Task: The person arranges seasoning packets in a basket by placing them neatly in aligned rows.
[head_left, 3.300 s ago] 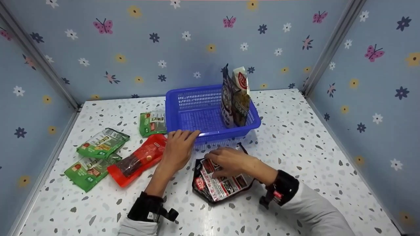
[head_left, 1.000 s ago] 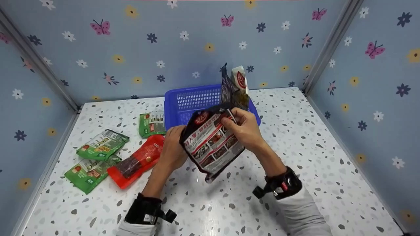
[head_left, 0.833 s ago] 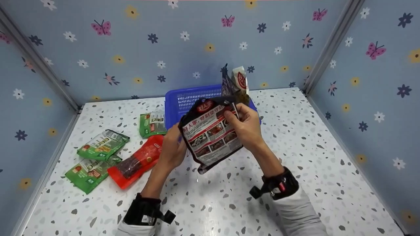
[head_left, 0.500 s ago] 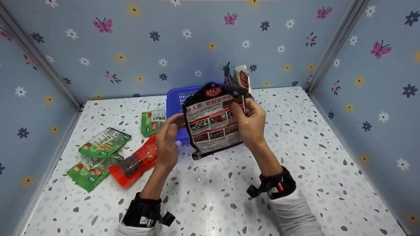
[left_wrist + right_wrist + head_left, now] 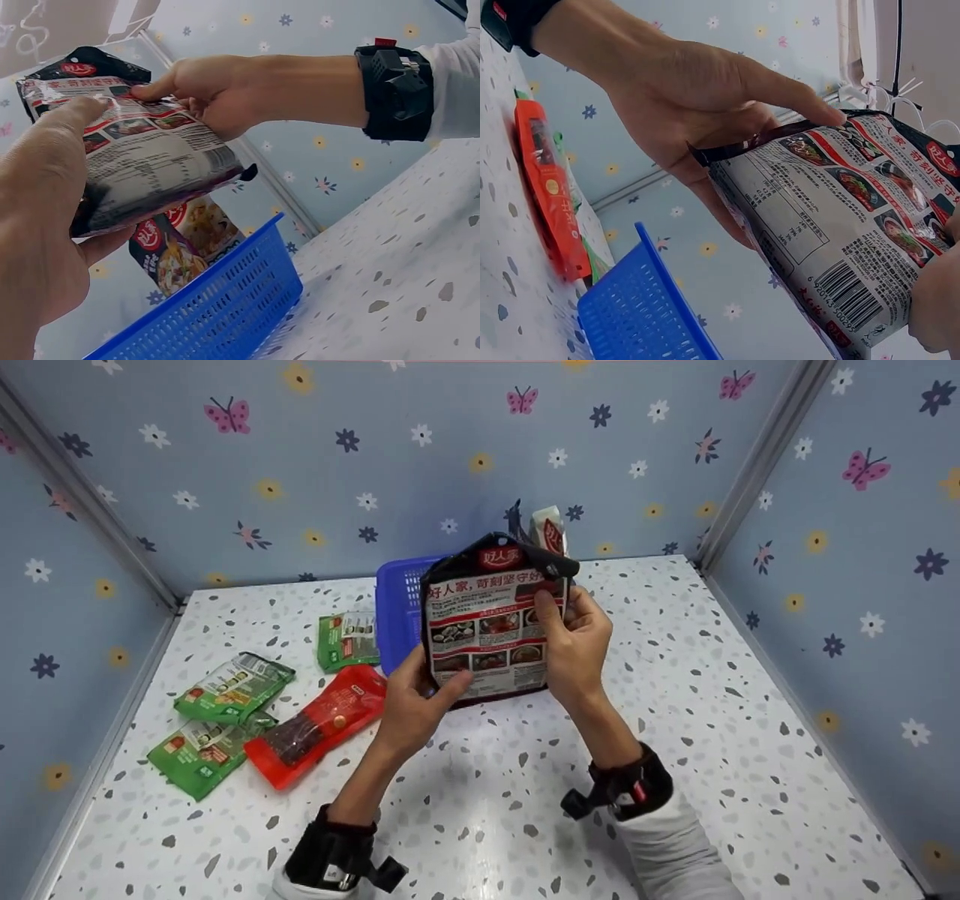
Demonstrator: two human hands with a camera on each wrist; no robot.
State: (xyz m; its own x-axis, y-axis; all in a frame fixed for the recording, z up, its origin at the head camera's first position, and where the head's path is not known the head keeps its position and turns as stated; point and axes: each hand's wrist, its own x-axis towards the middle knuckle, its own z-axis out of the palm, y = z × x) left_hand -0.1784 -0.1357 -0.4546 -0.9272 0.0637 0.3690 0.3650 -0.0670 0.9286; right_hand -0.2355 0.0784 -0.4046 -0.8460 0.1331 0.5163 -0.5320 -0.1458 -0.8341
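Head; L hand [image 5: 415, 709], R hand [image 5: 583, 651] grip 1 blk pkt [image 5: 487, 619]; 3 grn pkts [image 5: 236, 688]

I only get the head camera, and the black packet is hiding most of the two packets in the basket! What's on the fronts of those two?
Observer: The left wrist view shows food pictures on both packets in the blue basket.
Child: Yum! And does the black packet have one of those stripy shop codes? I can't find one from up here.
Observer: Yes, the right wrist view shows a barcode near the packet's bottom edge, right beside the person's right hand.
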